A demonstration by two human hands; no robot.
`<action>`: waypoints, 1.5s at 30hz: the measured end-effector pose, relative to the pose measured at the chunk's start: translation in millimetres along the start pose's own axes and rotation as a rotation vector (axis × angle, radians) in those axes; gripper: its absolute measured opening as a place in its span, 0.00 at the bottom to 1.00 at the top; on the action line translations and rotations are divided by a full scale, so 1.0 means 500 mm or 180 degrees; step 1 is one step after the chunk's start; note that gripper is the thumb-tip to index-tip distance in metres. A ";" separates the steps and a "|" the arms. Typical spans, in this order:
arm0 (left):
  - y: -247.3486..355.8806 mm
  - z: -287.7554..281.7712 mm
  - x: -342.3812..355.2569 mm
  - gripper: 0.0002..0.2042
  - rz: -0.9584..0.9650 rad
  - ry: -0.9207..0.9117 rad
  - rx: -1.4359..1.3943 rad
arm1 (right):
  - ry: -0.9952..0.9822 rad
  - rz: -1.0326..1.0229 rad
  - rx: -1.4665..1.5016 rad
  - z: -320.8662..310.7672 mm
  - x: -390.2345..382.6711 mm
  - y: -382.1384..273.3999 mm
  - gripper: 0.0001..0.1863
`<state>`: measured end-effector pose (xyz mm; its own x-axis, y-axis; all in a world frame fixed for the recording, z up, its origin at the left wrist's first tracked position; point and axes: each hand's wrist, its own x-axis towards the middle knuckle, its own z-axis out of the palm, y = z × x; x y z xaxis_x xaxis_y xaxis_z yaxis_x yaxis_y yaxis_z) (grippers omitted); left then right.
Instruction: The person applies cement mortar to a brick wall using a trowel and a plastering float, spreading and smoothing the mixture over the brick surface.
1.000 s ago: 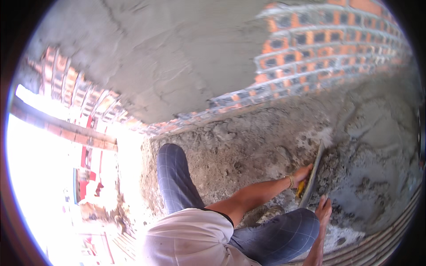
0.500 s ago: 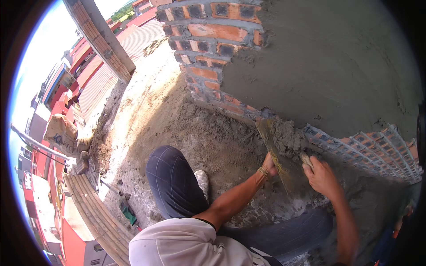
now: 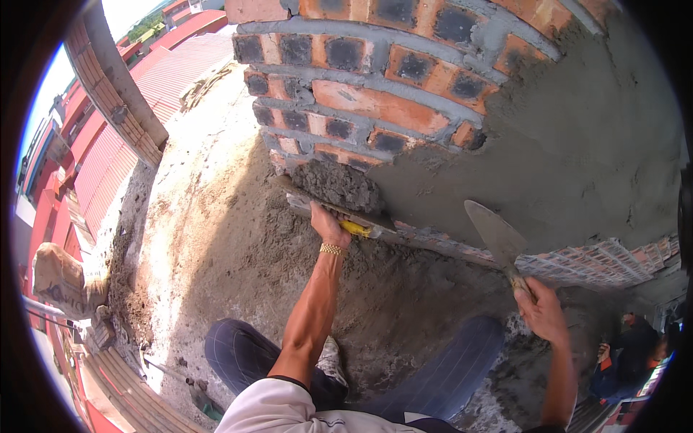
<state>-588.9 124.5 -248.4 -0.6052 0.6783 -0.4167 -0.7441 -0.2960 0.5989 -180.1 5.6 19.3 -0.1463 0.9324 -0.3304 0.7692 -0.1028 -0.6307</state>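
My left hand (image 3: 331,228), with a gold band at the wrist, is closed round the yellow handle of a long flat plasterer's hawk (image 3: 298,203). A heap of wet grey mortar (image 3: 336,186) rests on the hawk. The hawk is up close to the low edge of the brick wall (image 3: 379,105); whether it touches I cannot tell. To the right, my right hand (image 3: 543,310) grips a pointed trowel (image 3: 495,231) by its handle. Its blade points up in front of the grey plaster (image 3: 556,151) that covers the wall's right side.
Rough, mortar-strewn floor (image 3: 216,238) runs along the wall's foot. A concrete and brick post (image 3: 115,94), a paper sack (image 3: 59,278) and bamboo poles (image 3: 133,393) stand or lie at left, with red roofs (image 3: 141,76) beyond. Another person (image 3: 628,357) is at the lower right.
My left hand has carried the hawk and mortar up and left along the wall. The trowel has come away from the mortar and its blade now shows bare. The view has shifted closer to the bricks.
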 end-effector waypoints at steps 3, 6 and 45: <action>0.001 0.054 -0.046 0.15 -0.0101 0.0105 -0.0195 | 0.0181 0.0705 0.0432 0.002 -0.089 0.107 0.16; 0.030 0.088 -0.080 0.14 -0.0190 0.0266 -0.0339 | 0.0566 0.1240 0.0405 -0.003 -0.160 0.175 0.16; -0.512 0.548 -0.856 0.38 0.0288 -0.4002 0.2771 | 0.2956 0.0886 0.2852 0.123 -0.372 0.842 0.20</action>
<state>-61.6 94.2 -35.9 0.3195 0.9253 0.2043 -0.0561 -0.1967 0.9789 132.6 -232.4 -227.9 0.7034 0.6951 -0.1486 -0.0238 -0.1858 -0.9823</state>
